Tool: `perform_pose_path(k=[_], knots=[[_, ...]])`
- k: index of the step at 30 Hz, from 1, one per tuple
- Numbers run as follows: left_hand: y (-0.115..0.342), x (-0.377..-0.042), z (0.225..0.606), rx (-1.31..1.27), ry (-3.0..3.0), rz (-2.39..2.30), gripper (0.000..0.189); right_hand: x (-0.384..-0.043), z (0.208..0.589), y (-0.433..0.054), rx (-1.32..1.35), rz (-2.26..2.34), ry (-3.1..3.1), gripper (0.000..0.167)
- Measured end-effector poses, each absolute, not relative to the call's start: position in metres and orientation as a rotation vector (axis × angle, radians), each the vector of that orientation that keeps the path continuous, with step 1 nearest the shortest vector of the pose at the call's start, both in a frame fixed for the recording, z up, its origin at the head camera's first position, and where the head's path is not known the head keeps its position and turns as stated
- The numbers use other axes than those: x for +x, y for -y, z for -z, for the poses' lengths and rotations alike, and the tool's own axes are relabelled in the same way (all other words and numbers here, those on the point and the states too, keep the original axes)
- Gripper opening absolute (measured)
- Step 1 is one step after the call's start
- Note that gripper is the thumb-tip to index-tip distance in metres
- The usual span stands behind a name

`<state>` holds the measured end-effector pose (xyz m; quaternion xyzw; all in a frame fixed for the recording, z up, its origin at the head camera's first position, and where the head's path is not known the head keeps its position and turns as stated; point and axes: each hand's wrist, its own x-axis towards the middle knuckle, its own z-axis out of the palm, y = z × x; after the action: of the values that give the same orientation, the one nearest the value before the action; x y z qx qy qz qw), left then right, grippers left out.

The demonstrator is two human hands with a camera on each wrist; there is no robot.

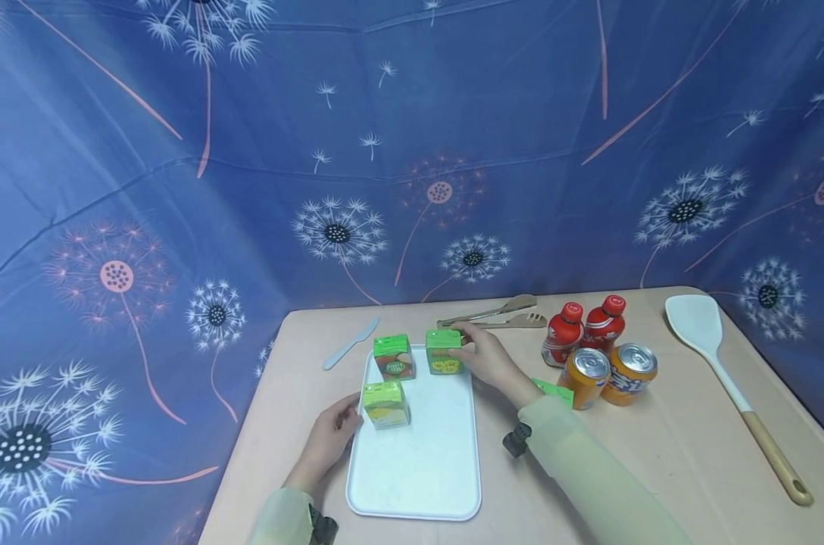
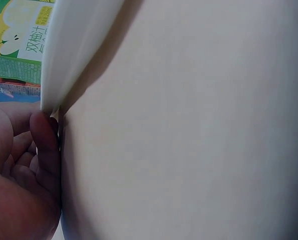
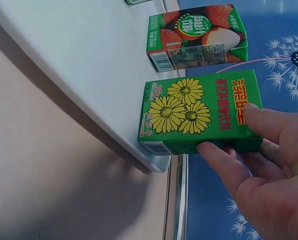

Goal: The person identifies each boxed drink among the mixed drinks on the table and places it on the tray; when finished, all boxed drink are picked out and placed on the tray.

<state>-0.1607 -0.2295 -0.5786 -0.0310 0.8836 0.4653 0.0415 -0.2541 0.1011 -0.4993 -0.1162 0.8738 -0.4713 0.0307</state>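
Observation:
A white tray (image 1: 419, 469) lies on the table with three green drink cartons at its far half. My right hand (image 1: 483, 356) grips the chrysanthemum drink carton (image 3: 189, 107), thumb on its front, at the tray's far right corner. Left of it stands the lychee juice carton (image 1: 394, 357). Nearer, along the left rim, is a yellow-green juice carton (image 1: 385, 405). My left hand (image 1: 333, 431) holds the tray's left rim, its fingers curled at the edge; in the left wrist view the fingertips (image 2: 43, 127) are against the rim.
Two red bottles (image 1: 603, 322) and two orange cans (image 1: 630, 372) stand right of the tray. A green item (image 1: 554, 391) is partly hidden by my right arm. Tongs (image 1: 500, 310) and a light blue knife (image 1: 351, 344) lie beyond; a white spatula (image 1: 725, 371) lies far right.

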Motion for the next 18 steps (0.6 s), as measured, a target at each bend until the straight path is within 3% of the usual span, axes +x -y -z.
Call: perform_pose_path(k=[18], knots=[[0.2307,-0.1616,0.5812,-0.103,-2.698,-1.437,0.043,-0.2549,0.5002,-0.1011,-0.355,1.469,-2.68,0.053]])
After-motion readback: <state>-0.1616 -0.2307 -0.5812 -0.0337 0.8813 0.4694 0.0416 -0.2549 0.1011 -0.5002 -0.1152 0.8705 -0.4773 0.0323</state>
